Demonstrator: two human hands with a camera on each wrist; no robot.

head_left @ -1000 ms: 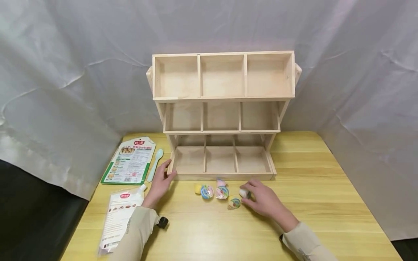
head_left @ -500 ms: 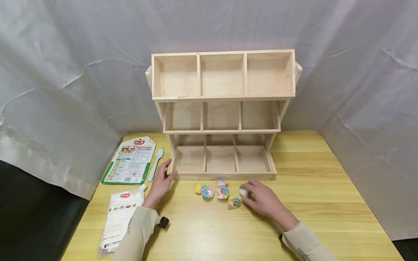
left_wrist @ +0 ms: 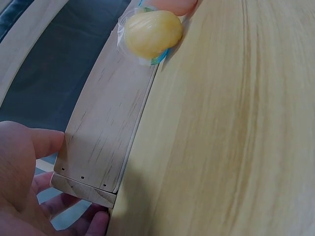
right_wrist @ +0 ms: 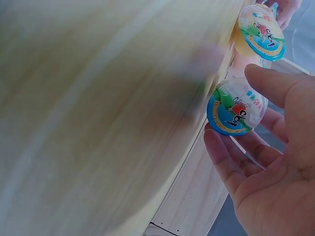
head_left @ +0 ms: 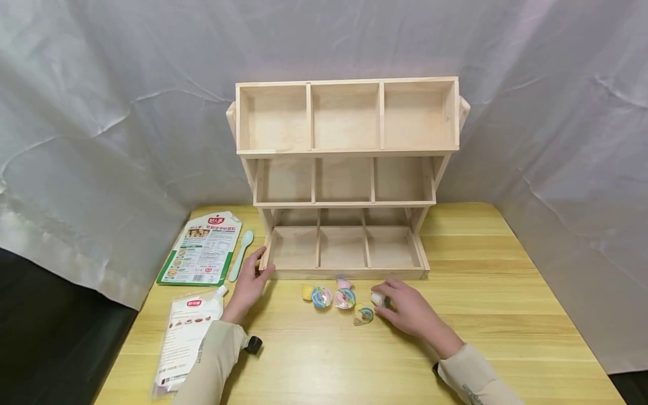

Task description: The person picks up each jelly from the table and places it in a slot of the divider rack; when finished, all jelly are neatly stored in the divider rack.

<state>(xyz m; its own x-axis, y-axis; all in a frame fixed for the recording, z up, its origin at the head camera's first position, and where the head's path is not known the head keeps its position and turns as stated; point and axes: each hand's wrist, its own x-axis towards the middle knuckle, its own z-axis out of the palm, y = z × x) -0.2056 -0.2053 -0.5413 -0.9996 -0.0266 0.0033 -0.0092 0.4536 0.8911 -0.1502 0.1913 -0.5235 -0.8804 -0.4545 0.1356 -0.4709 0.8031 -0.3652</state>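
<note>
My left hand (head_left: 249,287) grips the front left corner of a tiered wooden box (head_left: 344,274). In the left wrist view its thumb lies against the front board (left_wrist: 106,110), with the other fingers round the end. With thumb and fingertips, my right hand (head_left: 409,308) holds a whitish jelly cup (head_left: 377,298) on the table; its printed lid shows in the right wrist view. Left of that hand lie a yellow jelly cup (head_left: 363,314), a pink one (head_left: 345,297) and another yellow one (head_left: 321,296), in front of the box.
The box rises in three tiers, each split into three compartments; the top tier (head_left: 346,152) overhangs at the back. On the left lie a green-and-white food packet (head_left: 205,250), a pale green spoon (head_left: 241,256) and a spouted pouch (head_left: 184,340). Grey cloth (head_left: 344,39) hangs behind.
</note>
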